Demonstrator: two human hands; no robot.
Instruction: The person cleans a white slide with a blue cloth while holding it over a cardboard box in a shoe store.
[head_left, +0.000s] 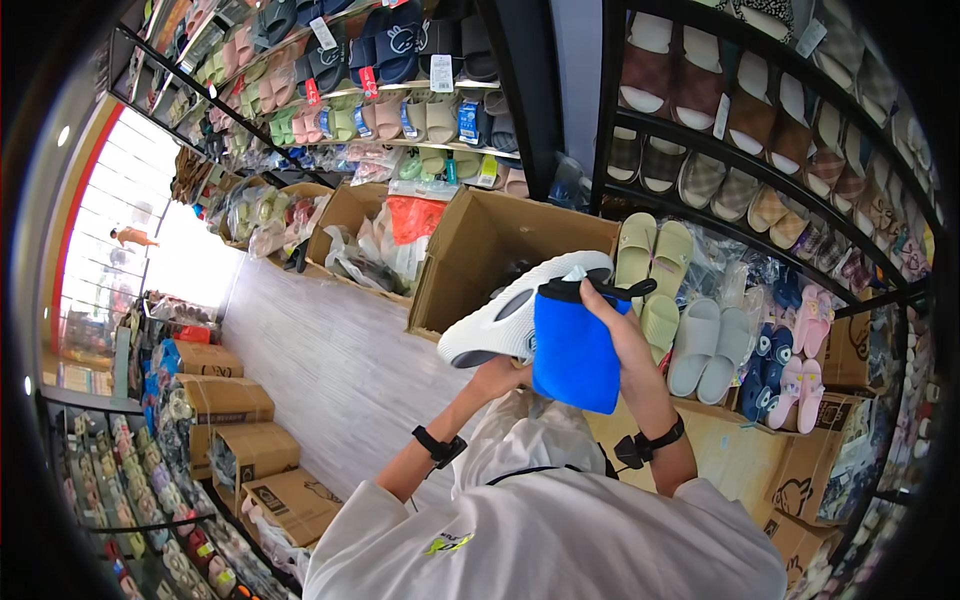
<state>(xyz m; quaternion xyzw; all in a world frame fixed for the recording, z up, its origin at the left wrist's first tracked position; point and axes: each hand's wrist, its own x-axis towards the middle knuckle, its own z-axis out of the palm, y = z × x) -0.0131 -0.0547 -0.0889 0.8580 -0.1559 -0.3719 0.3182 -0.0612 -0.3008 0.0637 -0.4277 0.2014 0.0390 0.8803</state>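
Note:
A white moulded slip-on shoe (487, 322) with oval openings is tilted in front of my body, its far end over a carton. My left hand (496, 377) grips it from below, its fingers partly hidden behind the shoe and the blue fabric. In my right hand (619, 326) hangs a bright blue fabric pouch or liner (576, 356) with a black edge and a black loop. My right thumb lies along the top of this piece. The blue piece overlaps the near end of the shoe, so whether the two are joined cannot be told.
Just beyond the shoe stands an open cardboard box (517, 225); another box (352, 202) holds bagged goods. Green slippers (637, 247) and grey slippers (694, 349) lie to the right. Slipper racks (735, 142) rise beyond. Cartons (229, 397) line the left of the pale floor (322, 337).

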